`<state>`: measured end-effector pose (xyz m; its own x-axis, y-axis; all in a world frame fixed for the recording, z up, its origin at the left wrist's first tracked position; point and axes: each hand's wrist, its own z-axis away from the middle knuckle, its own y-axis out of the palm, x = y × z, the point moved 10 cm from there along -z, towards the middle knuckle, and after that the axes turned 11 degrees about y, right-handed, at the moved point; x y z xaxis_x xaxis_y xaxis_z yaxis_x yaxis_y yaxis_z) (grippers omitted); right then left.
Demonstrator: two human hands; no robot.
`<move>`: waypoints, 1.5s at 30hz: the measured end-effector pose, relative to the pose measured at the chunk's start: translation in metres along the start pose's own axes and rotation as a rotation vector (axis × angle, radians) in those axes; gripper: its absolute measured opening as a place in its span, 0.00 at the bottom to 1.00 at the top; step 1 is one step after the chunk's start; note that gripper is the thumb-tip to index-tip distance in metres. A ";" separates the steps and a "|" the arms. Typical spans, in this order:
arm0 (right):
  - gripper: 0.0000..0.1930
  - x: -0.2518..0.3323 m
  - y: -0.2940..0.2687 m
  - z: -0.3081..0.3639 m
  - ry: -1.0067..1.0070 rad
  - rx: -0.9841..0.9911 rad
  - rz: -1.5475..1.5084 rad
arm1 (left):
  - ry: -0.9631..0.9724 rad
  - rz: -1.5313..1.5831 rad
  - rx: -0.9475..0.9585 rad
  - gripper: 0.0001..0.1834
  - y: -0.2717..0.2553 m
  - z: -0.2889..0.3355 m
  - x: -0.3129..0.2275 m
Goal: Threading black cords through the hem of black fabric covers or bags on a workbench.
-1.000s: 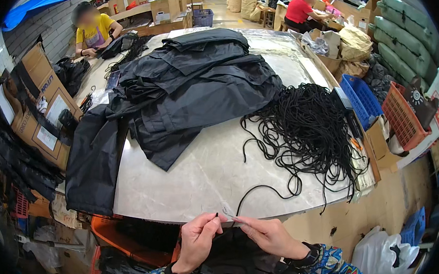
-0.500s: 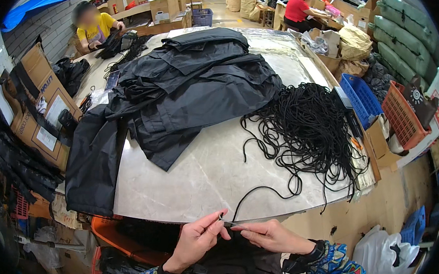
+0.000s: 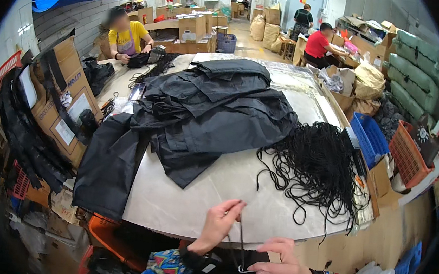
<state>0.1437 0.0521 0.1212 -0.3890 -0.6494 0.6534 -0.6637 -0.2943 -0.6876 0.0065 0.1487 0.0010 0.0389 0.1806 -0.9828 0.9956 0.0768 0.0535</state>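
Here's your left hand, up at the near edge of the bench, fingertips pinching the black cord. Your right hand sits lower, thumb and finger closed on a small pale piece where the strands meet, and that gap seems to keep them straight! The tangled cord pile lies right of the black fabric, presumably for easy reach.

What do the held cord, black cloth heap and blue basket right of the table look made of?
Held cord: probably textile, dull black, judging by its thin, shine-free length; fibre unclear.
Black cloth heap: likely woven synthetic, faintly glossy, folds catching light.
Blue basket: apparently moulded plastic, with openwork, evenly coloured walls.
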 end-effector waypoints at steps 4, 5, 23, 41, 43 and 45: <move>0.06 -0.016 -0.003 -0.034 0.097 0.048 -0.342 | 0.146 0.440 0.386 0.17 0.076 0.012 0.002; 0.05 -0.031 -0.002 -0.038 0.182 0.088 -0.397 | 0.151 0.442 0.391 0.17 0.080 0.011 0.006; 0.07 -0.111 -0.023 -0.048 0.525 -0.080 -0.164 | 0.304 -0.333 -0.166 0.09 -0.074 -0.105 -0.032; 0.33 -0.068 -0.028 0.027 0.345 -0.374 0.300 | -0.122 0.369 0.351 0.13 0.091 0.054 0.005; 0.28 -0.060 -0.033 0.032 0.282 -0.408 0.322 | -0.181 0.471 0.349 0.15 0.094 0.055 0.010; 0.26 -0.066 -0.036 0.041 0.327 -0.390 0.384 | -0.222 0.520 0.379 0.20 0.101 0.056 0.011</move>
<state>0.2192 0.0773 0.0895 -0.7794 -0.3920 0.4888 -0.5983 0.2340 -0.7663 0.1124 0.1039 -0.0142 0.4969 -0.1078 -0.8611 0.8022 -0.3215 0.5032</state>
